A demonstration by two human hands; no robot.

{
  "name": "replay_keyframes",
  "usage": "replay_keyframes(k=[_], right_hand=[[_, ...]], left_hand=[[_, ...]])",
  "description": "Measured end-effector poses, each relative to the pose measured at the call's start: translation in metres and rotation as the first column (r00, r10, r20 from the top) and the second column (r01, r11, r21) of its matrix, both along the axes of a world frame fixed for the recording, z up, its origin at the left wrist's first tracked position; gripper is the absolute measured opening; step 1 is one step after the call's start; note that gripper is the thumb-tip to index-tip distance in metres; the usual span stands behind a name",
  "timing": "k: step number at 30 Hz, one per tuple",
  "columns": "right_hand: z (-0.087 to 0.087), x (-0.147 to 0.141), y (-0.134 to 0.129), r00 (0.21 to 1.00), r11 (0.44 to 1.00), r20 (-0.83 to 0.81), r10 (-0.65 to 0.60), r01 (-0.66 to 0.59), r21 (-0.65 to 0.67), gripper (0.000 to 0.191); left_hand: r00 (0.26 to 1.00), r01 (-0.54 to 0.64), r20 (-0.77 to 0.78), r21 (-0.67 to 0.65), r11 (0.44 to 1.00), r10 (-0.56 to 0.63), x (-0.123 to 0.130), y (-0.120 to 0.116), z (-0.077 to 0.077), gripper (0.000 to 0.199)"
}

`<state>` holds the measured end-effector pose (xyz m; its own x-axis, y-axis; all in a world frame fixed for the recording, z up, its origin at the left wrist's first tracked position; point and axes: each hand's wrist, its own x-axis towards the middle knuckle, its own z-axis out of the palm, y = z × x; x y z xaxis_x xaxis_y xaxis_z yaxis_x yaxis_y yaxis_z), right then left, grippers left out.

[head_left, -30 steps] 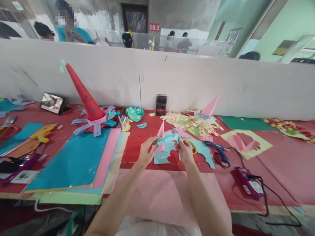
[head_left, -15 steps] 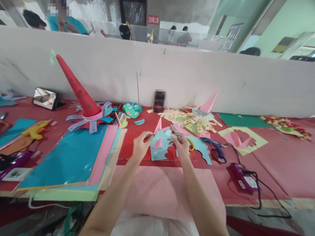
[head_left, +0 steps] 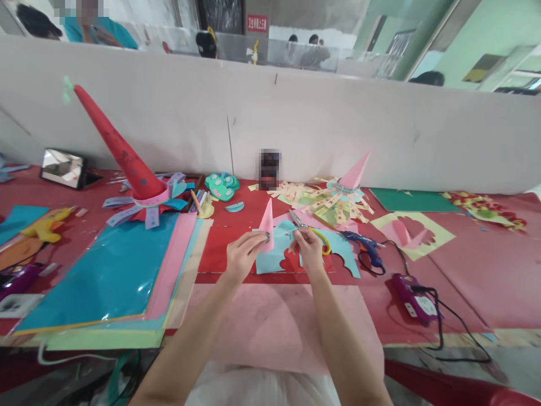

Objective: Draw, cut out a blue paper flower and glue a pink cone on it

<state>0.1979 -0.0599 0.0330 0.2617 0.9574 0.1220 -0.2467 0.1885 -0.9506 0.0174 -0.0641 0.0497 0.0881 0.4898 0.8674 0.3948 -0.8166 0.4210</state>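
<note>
My left hand (head_left: 245,252) is closed on a pink paper cone (head_left: 269,223), pinching its side with the tip pointing up. Light blue paper (head_left: 270,262) with a scalloped cut-out lies on a red sheet (head_left: 217,251) beneath both hands. My right hand (head_left: 309,247) is closed, its fingertips pinching a small light blue paper piece (head_left: 295,235); its full outline is hidden. Right beside that hand are scissors (head_left: 325,242) with yellow handles, partly covered by it. A blue glue gun (head_left: 366,247) rests farther right.
A tall red cone hat (head_left: 118,149) stands at left behind stacked coloured sheets (head_left: 105,282). A smaller pink cone hat (head_left: 355,172) with paper strips is at the back. A purple power box (head_left: 416,299) with black cords sits at right. A white partition (head_left: 338,124) bounds the table.
My left hand has shifted from the blue paper's edge to the pink cone, which now stands upright in it. My right hand stays pinched on blue paper. The view has shifted slightly.
</note>
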Motion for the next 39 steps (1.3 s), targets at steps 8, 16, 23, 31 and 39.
replay_keyframes(k=[8, 16, 23, 31, 39], right_hand=[[0.002, 0.001, 0.003, 0.997, 0.999, -0.071, -0.019, 0.015, -0.051, 0.035], [-0.004, 0.003, 0.007, 0.976, 0.995, -0.219, -0.005, -0.016, -0.096, 0.038], [-0.007, 0.006, 0.011, 0.938, 0.987, -0.34, 0.06, -0.106, -0.119, 0.033], [-0.007, 0.008, 0.007, 0.922, 0.956, -0.34, 0.183, -0.248, -0.156, 0.031], [-0.003, 0.006, 0.003, 0.909, 0.933, -0.324, 0.263, -0.325, -0.155, 0.028]], left_hand=[[0.991, -0.082, -0.098, 0.126, 0.989, 0.095, 0.004, 0.0, -0.002, 0.01], [0.939, -0.033, -0.338, 0.118, 0.993, 0.071, 0.011, 0.001, -0.003, 0.009], [0.907, -0.014, -0.422, -0.043, 0.999, -0.005, 0.012, 0.011, -0.024, 0.015], [0.956, 0.186, -0.135, -0.401, 0.897, -0.259, 0.01, 0.0, -0.015, 0.032], [0.952, 0.274, 0.107, -0.717, 0.641, -0.287, 0.018, -0.001, -0.016, 0.032]])
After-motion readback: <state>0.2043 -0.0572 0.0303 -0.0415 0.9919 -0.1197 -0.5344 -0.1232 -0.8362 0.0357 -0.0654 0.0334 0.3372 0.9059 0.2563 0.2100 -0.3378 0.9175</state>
